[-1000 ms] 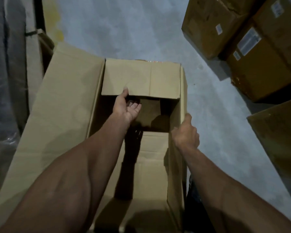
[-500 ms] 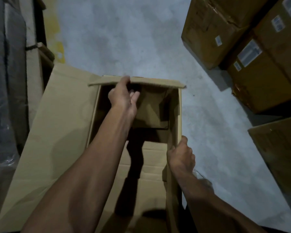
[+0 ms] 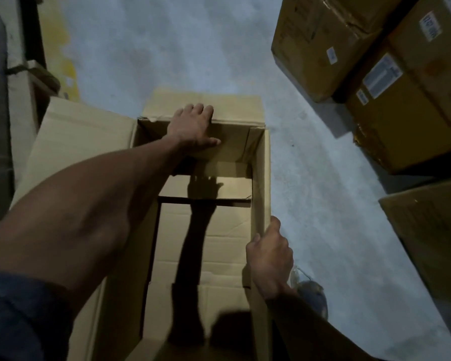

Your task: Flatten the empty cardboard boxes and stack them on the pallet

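Observation:
An open, empty cardboard box (image 3: 206,243) stands on the concrete floor below me, its top flaps spread outward. My left hand (image 3: 193,127) reaches across the opening and grips the far rim, fingers hooked over the fold of the far flap (image 3: 235,105) and thumb lying on the inner wall. My right hand (image 3: 270,255) grips the top edge of the right wall, fingers inside the box. The left flap (image 3: 81,136) lies folded out flat. Inside, the bottom flaps show with a dark gap between them.
Sealed brown cartons with labels (image 3: 375,61) are stacked at the upper right, and another carton (image 3: 432,243) sits at the right edge. Dark wrapped goods and a wooden frame (image 3: 24,82) line the left side. Bare grey floor (image 3: 180,48) lies beyond the box.
The far flap, first folded inward over the opening, has swung up and out to lie flat beyond the box. My left hand followed it onto the far rim. My right hand slid nearer along the right wall.

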{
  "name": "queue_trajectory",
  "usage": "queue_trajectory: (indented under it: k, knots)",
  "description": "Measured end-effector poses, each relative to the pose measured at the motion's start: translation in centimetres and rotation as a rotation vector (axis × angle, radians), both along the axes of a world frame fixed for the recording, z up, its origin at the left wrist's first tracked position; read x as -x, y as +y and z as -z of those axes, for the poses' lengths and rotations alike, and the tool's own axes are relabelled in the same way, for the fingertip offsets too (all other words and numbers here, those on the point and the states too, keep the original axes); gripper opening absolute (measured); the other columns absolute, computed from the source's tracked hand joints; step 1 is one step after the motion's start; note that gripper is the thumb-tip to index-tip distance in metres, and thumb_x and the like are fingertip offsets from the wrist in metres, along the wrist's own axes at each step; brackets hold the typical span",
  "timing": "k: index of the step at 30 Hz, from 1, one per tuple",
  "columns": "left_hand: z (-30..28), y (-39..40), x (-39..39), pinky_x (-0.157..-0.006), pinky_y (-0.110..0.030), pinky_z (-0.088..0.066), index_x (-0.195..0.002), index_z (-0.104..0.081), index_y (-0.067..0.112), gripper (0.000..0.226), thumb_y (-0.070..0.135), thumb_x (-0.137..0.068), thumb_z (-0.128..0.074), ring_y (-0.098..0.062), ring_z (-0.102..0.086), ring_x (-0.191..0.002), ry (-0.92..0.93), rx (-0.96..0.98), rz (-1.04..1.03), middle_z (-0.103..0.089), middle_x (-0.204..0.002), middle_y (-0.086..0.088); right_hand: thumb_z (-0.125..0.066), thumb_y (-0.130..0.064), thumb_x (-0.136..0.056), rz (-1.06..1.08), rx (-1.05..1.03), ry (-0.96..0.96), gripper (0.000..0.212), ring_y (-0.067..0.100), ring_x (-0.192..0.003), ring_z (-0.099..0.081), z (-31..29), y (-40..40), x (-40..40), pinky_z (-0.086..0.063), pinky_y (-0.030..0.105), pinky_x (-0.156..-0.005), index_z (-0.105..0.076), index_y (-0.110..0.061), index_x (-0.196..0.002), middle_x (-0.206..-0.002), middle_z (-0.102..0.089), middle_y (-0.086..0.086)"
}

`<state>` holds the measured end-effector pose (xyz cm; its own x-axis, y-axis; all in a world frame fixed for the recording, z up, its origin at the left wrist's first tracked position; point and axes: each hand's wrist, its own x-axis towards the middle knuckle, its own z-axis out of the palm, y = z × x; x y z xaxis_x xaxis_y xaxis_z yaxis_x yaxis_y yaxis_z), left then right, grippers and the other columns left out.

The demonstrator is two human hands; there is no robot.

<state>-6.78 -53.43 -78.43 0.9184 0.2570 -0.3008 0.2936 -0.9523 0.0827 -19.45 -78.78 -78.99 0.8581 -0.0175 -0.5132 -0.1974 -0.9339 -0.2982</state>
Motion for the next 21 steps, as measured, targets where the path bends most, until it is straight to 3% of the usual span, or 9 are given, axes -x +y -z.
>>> queue_trajectory:
  k: [3, 5, 9, 14, 17, 21]
  knots:
    - [0.3, 0.5, -1.1, -0.093, -0.042, -0.042, -0.132, -0.047, 0.014, 0.055, 0.052, -0.094, -0.059, -0.035, -0.054, -0.118, 0.067, -0.01, 0.018, -0.057, -0.131, -0.014, -0.051, -0.023, -0.102, 0.006, 0.0, -0.008, 0.046, 0.027, -0.104, -0.065, 0.3, 0.1, 0.1, -0.047, 0.033, -0.08, -0.034, -0.019, -0.144, -0.118, -0.066, 0.008]
    - [0.5, 0.6, -1.6, -0.082, -0.038, -0.04, -0.125, -0.053, 0.013, 0.044, 0.048, -0.099, -0.054, -0.034, -0.058, -0.11, 0.103, -0.013, -0.022, -0.062, -0.122, -0.015, -0.051, -0.023, -0.102, 0.005, -0.001, -0.012, 0.046, 0.028, -0.104, -0.065, 0.4, 0.2, 0.2, -0.048, 0.034, -0.081, -0.033, -0.019, -0.145, -0.118, -0.067, 0.009]
    - [1.2, 1.2, -2.2, -0.079, -0.037, -0.041, -0.113, -0.055, 0.012, 0.034, 0.043, -0.099, -0.055, -0.034, -0.059, -0.104, 0.154, 0.06, -0.05, -0.062, -0.116, -0.017, -0.052, -0.023, -0.102, 0.018, 0.002, -0.018, 0.045, 0.03, -0.104, -0.065, 0.7, 0.3, 0.1, -0.05, 0.038, -0.084, -0.035, -0.02, -0.144, -0.118, -0.067, 0.009]
    - [0.7, 0.0, -1.1, -0.098, -0.044, -0.039, -0.128, -0.046, 0.01, 0.04, 0.04, -0.101, -0.05, -0.034, -0.051, -0.119, 0.099, -0.045, -0.033, -0.054, -0.13, -0.017, -0.052, -0.021, -0.101, 0.01, -0.021, -0.035, 0.044, 0.029, -0.101, -0.065, 0.6, 0.1, 0.3, -0.051, 0.039, -0.082, -0.036, -0.017, -0.142, -0.114, -0.067, 0.009]
    - [0.5, -0.6, 2.0, -0.118, -0.047, -0.022, -0.147, -0.028, 0.014, 0.059, 0.039, -0.099, -0.052, -0.035, -0.027, -0.143, -0.016, -0.069, -0.002, -0.031, -0.155, -0.015, -0.053, -0.018, -0.1, -0.004, -0.037, -0.047, 0.045, 0.028, -0.097, -0.065, 0.7, -0.1, 0.5, -0.052, 0.038, -0.078, -0.037, -0.015, -0.142, -0.112, -0.067, 0.01]
    - [-0.8, -0.9, 8.5, -0.123, -0.046, -0.005, -0.158, -0.011, 0.014, 0.073, 0.041, -0.099, -0.046, -0.029, -0.002, -0.153, -0.013, -0.09, -0.122, -0.005, -0.167, -0.009, -0.056, -0.016, -0.098, 0.001, -0.025, -0.047, 0.05, 0.031, -0.098, -0.064, 0.8, -0.3, 0.5, -0.052, 0.039, -0.078, -0.036, -0.013, -0.144, -0.111, -0.066, 0.012]
